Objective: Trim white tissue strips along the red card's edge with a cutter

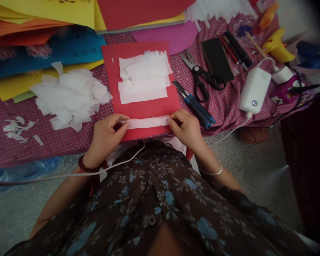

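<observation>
A red card sheet [138,106] lies on the checked cloth in front of me, with several white tissue strips [144,76] laid across its upper half. Along its lower edge stretches one long white tissue strip [149,122]. My left hand [106,137] pinches the strip's left end between thumb and fingers. My right hand [186,128] pinches its right end. Both hands rest on the near edge of the red card.
A heap of white tissue scraps [70,96] lies left of the card. Black scissors [202,78], a blue utility knife [194,103], a dark phone [217,58], pens, a white power adapter [254,90] and a glue gun [285,87] sit to the right. Coloured paper sheets [42,14] cover the back.
</observation>
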`<state>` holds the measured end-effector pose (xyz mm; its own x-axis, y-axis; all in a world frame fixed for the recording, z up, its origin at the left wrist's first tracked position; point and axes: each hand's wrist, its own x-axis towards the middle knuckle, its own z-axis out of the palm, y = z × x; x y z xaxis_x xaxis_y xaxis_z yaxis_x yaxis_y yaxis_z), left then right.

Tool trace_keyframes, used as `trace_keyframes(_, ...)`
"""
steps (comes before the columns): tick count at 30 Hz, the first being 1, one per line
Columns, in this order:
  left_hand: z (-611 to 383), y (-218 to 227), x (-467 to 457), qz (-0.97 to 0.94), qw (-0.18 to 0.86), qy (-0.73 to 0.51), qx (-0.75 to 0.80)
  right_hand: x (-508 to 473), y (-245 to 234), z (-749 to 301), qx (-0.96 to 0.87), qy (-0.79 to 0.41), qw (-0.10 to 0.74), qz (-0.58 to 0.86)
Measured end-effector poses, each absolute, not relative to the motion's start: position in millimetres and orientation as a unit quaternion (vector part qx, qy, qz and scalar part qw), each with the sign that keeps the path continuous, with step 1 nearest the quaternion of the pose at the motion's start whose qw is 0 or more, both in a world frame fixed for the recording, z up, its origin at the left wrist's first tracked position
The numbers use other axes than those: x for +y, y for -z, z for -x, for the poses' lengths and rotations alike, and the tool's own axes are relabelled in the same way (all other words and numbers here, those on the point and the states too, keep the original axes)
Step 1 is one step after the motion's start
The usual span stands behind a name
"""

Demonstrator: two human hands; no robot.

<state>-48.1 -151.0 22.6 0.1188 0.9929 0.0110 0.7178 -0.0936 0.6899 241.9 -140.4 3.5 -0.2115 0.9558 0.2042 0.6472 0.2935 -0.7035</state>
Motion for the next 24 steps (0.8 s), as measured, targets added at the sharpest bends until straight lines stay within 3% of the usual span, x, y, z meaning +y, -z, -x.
trace_keyframes(18, 47, -18, -149, -0.745, 0.232, -0.209, 0.590, -133, -9, -234, -0.748, -0.202, 0.202, 0.599)
trace_keyframes(24, 45, -19, -149, -0.808, 0.136, -0.142, 0.555, -132, -12, -231, -0.739, -0.199, 0.182, 0.617)
